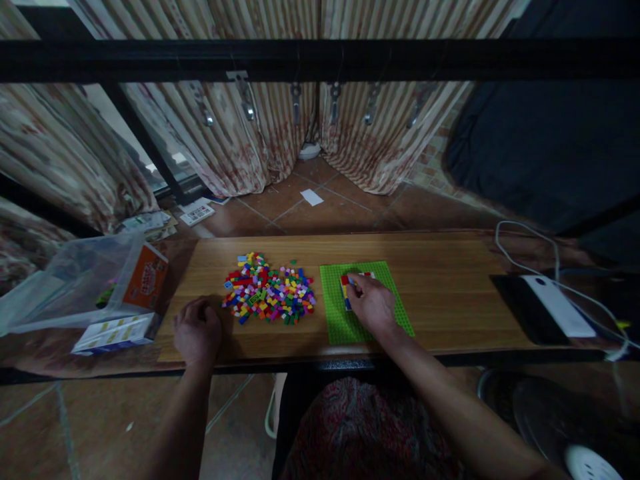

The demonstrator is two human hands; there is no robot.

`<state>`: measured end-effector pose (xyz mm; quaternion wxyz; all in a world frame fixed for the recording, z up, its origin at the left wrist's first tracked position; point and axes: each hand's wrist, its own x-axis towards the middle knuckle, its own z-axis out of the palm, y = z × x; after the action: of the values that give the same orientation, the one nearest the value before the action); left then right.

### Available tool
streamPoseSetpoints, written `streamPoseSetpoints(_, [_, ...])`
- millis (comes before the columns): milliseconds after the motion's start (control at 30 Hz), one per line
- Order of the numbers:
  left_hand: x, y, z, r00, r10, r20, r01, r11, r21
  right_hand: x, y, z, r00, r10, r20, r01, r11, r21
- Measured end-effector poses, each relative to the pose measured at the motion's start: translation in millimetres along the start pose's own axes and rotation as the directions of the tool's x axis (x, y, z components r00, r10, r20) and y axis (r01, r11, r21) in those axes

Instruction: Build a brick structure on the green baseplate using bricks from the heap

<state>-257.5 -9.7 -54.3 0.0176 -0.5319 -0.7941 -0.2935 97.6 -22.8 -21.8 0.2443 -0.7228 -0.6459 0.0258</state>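
Observation:
A green studded baseplate (333, 323) lies on the wooden board. On it sits a small build of red, white, blue and yellow toy bricks (345, 287), partly covered by my right hand (374, 303). That hand's thumb and fingers are pinched together at the build's bricks; which brick they grip is hard to make out. Left of the baseplate spreads a heap of loose multicoloured toy bricks (270, 293). Beside the heap, my left hand (197, 331) rests on the board with its fingers curled under, hiding whatever may be inside.
The wooden board (450, 300) carries a white device (557, 303) and a cable on a black pad at right. At far left stand a clear plastic bin (75, 280) with an orange label and a small box (115, 333). A dark bar (320, 61) crosses before curtains.

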Motion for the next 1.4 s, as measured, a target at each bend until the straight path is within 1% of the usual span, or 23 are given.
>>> streamPoseSetpoints(133, [-1, 0, 1, 1.000, -0.009, -0.010, 0.008, 1.000, -0.013, 0, 2, 0, 1.000, 0.001, 0.012, -0.001, 1.000, 0.009])
streamPoseSetpoints(333, [-1, 2, 0, 1.000, -0.004, -0.010, 0.004, 1.000, -0.029, -2, 7, -2, 0.996, -0.085, 0.010, 0.084, 0.994, 0.064])
streamPoseSetpoints(567, [-1, 1, 0, 1.000, -0.024, -0.003, 0.024, 0.999, -0.030, -4, 1, -4, 0.998, -0.016, 0.068, 0.020, 0.998, -0.055])
streamPoseSetpoints(767, [-1, -2, 3, 1.000, -0.012, 0.001, 0.012, 0.999, -0.041, 1, 1, -4, 0.998, -0.023, 0.060, 0.025, 0.999, -0.038])
streamPoseSetpoints(967, [-2, 2, 1, 0.999, -0.035, -0.006, 0.035, 0.999, -0.039, -1, 2, -8, 0.997, -0.050, 0.060, 0.047, 0.998, 0.040])
streamPoseSetpoints(1033, [-2, 2, 1, 0.999, -0.035, 0.000, 0.035, 0.999, -0.038, -2, 6, -11, 0.998, -0.049, 0.044, 0.046, 0.996, 0.072])
streamPoseSetpoints(1100, [-2, 2, 2, 0.999, -0.039, -0.003, 0.038, 0.999, -0.036, 1, 13, -16, 0.999, -0.046, -0.011, 0.047, 0.994, 0.102])
streamPoseSetpoints(1167, [-2, 1, 3, 0.999, -0.045, -0.007, 0.044, 0.998, -0.037, 10, 22, -23, 0.996, -0.039, -0.078, 0.049, 0.990, 0.132])
streamPoseSetpoints(1233, [-2, 0, 4, 0.999, -0.047, -0.005, 0.047, 0.998, -0.042, 22, 30, -28, 0.994, -0.040, -0.101, 0.057, 0.984, 0.171])
streamPoseSetpoints(1300, [-2, -1, 4, 0.999, -0.039, -0.002, 0.039, 0.998, -0.046, 36, 35, -30, 0.995, -0.083, -0.055, 0.093, 0.971, 0.218])
streamPoseSetpoints(1400, [-1, -1, 4, 1.000, -0.027, -0.004, 0.027, 0.999, -0.041, 52, 37, -24, 0.987, -0.149, 0.067, 0.127, 0.958, 0.256])
